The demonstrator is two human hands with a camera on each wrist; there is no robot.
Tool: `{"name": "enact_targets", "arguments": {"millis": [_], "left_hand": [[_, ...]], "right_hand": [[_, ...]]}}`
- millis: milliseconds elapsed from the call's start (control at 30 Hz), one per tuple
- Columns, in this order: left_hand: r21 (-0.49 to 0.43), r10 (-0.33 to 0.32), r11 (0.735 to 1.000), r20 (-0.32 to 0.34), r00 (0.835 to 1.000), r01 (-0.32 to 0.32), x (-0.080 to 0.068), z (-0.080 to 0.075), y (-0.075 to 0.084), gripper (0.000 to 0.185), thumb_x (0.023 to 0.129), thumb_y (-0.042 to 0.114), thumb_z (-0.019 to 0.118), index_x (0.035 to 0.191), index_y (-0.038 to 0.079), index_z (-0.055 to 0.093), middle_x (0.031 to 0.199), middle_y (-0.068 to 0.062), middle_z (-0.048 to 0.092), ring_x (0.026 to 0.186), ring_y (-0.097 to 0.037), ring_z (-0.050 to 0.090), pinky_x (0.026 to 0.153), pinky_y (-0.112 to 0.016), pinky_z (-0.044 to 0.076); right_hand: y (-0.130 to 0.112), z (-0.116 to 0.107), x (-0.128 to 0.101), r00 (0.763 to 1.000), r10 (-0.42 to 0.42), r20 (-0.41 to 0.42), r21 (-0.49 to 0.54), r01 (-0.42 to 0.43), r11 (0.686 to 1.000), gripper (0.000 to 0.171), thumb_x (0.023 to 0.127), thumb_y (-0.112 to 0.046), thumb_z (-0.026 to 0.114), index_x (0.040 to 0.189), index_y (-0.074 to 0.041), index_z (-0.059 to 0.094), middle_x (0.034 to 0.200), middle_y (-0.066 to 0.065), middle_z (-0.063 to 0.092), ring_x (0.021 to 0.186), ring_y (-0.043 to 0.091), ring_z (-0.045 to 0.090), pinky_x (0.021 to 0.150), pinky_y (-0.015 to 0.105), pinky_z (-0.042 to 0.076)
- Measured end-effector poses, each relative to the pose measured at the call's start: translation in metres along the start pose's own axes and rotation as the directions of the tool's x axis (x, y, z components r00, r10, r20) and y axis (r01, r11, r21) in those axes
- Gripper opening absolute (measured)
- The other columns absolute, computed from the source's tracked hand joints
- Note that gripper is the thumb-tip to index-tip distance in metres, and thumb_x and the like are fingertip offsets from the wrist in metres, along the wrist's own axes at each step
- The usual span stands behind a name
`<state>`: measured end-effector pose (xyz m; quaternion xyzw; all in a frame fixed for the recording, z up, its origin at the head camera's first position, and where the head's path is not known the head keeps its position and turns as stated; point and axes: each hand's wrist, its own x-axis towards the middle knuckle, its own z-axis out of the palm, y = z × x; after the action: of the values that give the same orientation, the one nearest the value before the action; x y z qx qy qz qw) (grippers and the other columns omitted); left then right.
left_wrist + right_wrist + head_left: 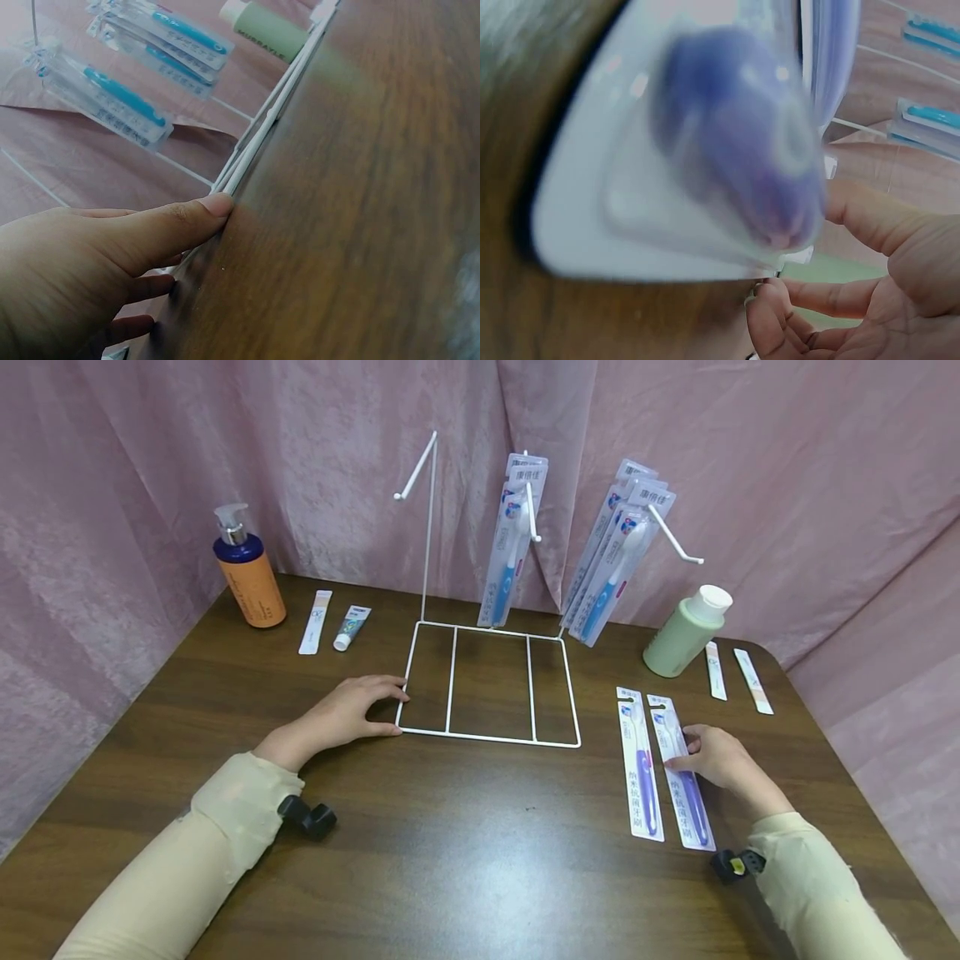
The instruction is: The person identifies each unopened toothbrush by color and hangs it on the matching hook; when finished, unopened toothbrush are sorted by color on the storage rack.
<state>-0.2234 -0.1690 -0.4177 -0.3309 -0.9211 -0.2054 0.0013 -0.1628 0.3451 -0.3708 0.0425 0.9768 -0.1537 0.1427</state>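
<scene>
Fingers of the left hand [341,718] lie nearly straight, pressing the near left corner of the white wire rack [491,681] flat on the table [465,852]. The right hand [716,758] pinches the edge of a purple toothbrush pack [684,772], which lies on the table beside a second purple pack [640,766]. Blue toothbrush packs [611,564] hang on the rack's hooks.

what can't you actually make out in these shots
- Print on the purple toothbrush packs: too small in the head view, blurred in the right wrist view.
- Right hand grip: its fingers touch the nearer pack's edge; whether they pinch it is hidden.
- Left hand fingers: partly hidden under the hand in the left wrist view, by the wire rack.
- Labels on the small sachets: too small.
</scene>
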Motion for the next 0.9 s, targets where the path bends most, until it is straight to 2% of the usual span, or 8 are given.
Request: {"name": "enact_targets", "arguments": {"millis": [300,533,667,900], "left_hand": [[-0.002,0.000,1.000,-0.007,1.000,0.000,-0.001,0.000,0.001,0.046,0.082,0.030,0.075,0.121,0.007,0.064,0.140,-0.019,0.052,0.130,-0.038,0.048,0.107,-0.057,0.036],[-0.003,0.003,1.000,-0.014,1.000,-0.003,-0.001,0.000,0.001,0.047,0.082,0.030,0.076,0.120,0.006,0.064,0.140,-0.019,0.052,0.130,-0.039,0.048,0.107,-0.058,0.036],[-0.001,0.001,1.000,-0.016,1.000,-0.001,-0.001,0.001,0.001,0.047,0.081,0.030,0.076,0.121,0.006,0.064,0.140,-0.018,0.052,0.130,-0.038,0.048,0.107,-0.058,0.036],[-0.002,-0.004,1.000,-0.010,1.000,0.004,0.000,0.002,0.000,0.046,0.082,0.030,0.075,0.121,0.007,0.064,0.141,-0.018,0.052,0.131,-0.038,0.047,0.107,-0.058,0.036]], "right_hand": [[0.001,0.002,-0.002,0.999,-0.023,-0.039,0.024,0.024,0.999,0.074,0.078,-0.022,0.076,0.130,0.019,0.043,0.099,0.029,0.061,0.080,0.029,0.060,0.072,0.043,0.050],[0.007,0.004,-0.005,0.999,-0.034,-0.041,0.122,0.039,0.992,0.068,0.083,-0.020,0.073,0.131,0.017,0.041,0.096,0.026,0.064,0.071,0.018,0.062,0.061,0.029,0.048],[0.009,0.004,-0.007,0.997,-0.051,-0.060,0.159,0.060,0.985,0.066,0.084,-0.017,0.072,0.130,0.018,0.041,0.093,0.025,0.065,0.069,0.016,0.062,0.059,0.028,0.049],[0.011,0.001,-0.015,0.991,-0.061,-0.119,0.118,0.075,0.990,0.064,0.084,-0.021,0.073,0.129,0.016,0.046,0.092,0.021,0.065,0.073,0.018,0.056,0.061,0.027,0.044]]}}
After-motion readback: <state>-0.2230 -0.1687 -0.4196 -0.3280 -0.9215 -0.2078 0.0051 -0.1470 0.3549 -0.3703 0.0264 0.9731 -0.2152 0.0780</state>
